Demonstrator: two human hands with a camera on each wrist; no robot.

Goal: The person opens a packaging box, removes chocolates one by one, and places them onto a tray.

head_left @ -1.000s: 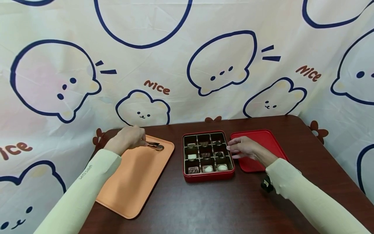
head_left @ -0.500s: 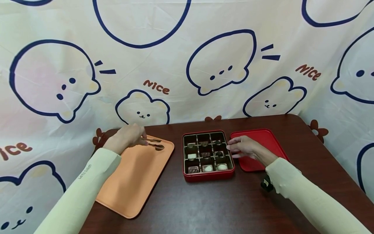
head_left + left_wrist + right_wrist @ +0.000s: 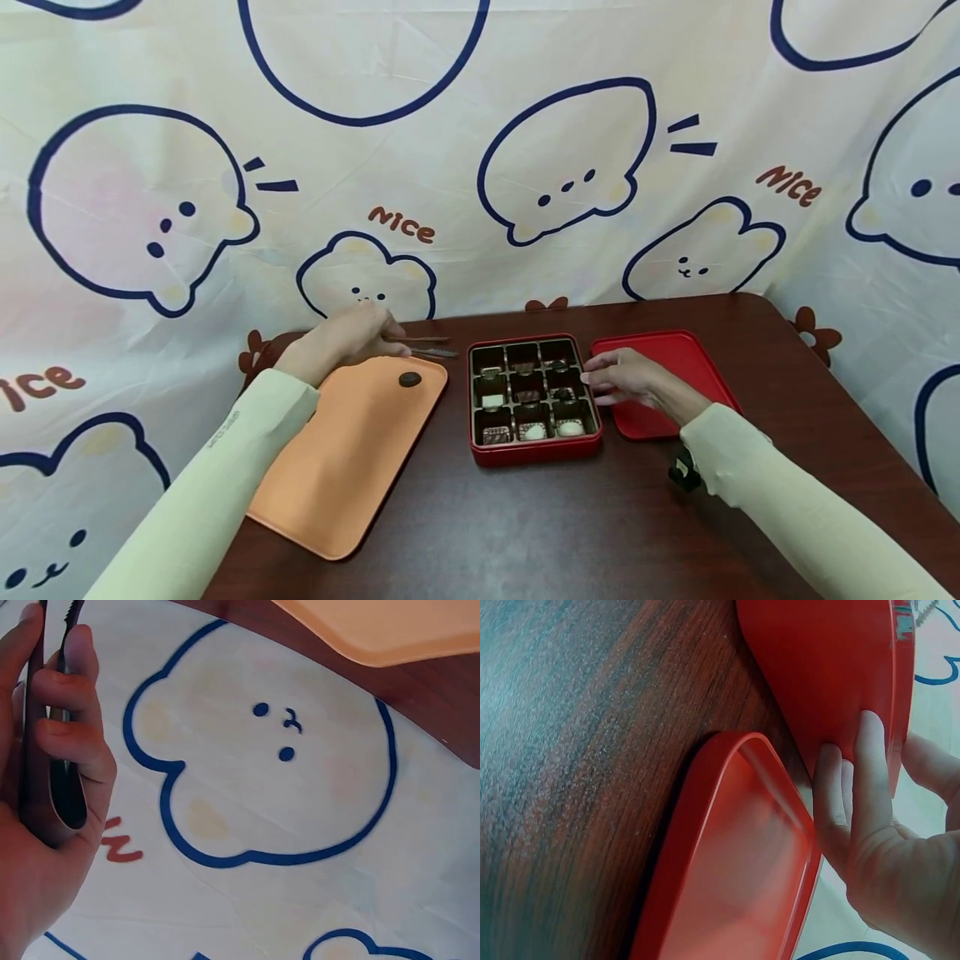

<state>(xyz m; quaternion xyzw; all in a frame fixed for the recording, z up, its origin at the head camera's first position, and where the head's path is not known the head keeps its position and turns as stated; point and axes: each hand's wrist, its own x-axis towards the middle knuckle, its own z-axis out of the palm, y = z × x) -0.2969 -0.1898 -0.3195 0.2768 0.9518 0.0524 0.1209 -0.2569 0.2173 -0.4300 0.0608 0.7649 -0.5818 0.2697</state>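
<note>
My left hand [image 3: 356, 333] holds metal tongs [image 3: 60, 772] above the far end of the orange tray [image 3: 341, 467]. In the head view their two tips stand apart, with nothing between them. A dark, round chocolate [image 3: 409, 379] lies on the tray near its far right corner. My right hand [image 3: 633, 383] is at the right side of the red box [image 3: 536, 452]. Its fairly straight fingers [image 3: 870, 772] touch the box's outer wall, and another fingertip sits at the rim. Divided compartments in the box hold dark and white chocolates [image 3: 571, 428].
A red lid [image 3: 678, 362] lies right of the box, partly beneath my right hand in the head view; its raised rim [image 3: 705, 795] shows in the right wrist view. The dark wooden table [image 3: 442, 517] meets a patterned cloth [image 3: 450, 192] at its back edge.
The tongs opened at the dark chocolate and moved up, back and right, leaving it on the tray. My left hand shifted along with them. The right hand stayed at the box.
</note>
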